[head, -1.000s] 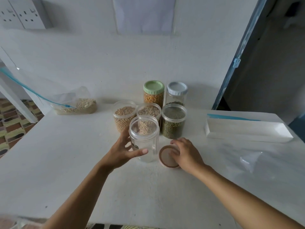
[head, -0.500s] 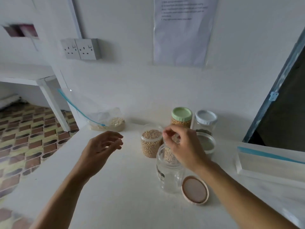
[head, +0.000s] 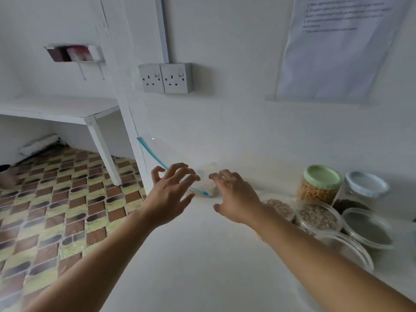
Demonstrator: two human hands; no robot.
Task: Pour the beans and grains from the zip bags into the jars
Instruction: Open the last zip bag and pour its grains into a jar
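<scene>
- step in hand, as i read it: fetching the zip bag (head: 208, 183) so it can be poured into the empty jar (head: 346, 251).
- bag sits at the back of the table (head: 202, 255), leaning on the wall, with pale grain settled in its bottom and the blue zip strip (head: 153, 154) running up to the left.
- left hand (head: 171, 194): open, fingers spread and slightly hooked, nothing in it, right at the zip strip.
- right hand (head: 234, 197): open, fingers spread, nothing in it, fingertips at the bag's lower end. can't tell if either hand is touching the plastic yet.
- to do it well: take the bag near the zip with one hand and support the grain end with the other, so it doesn't fold and dump.
- keep the zip end up while carrying it. can't see whether the seal is closed.
- the empty jar is well to the right, crowded by the filled jars (head: 317, 218), so bring the bag's mouth over its rim before tilting.
- versus 0.5 s back: the right hand was up over the empty jar with fingers pinched together, and it's now across at the bag and spread open.
- the left hand was mid-air short of the bag and has closed in on the zip.
- view has swung left and up. the loose lid seen beside the jar is out of frame.
</scene>
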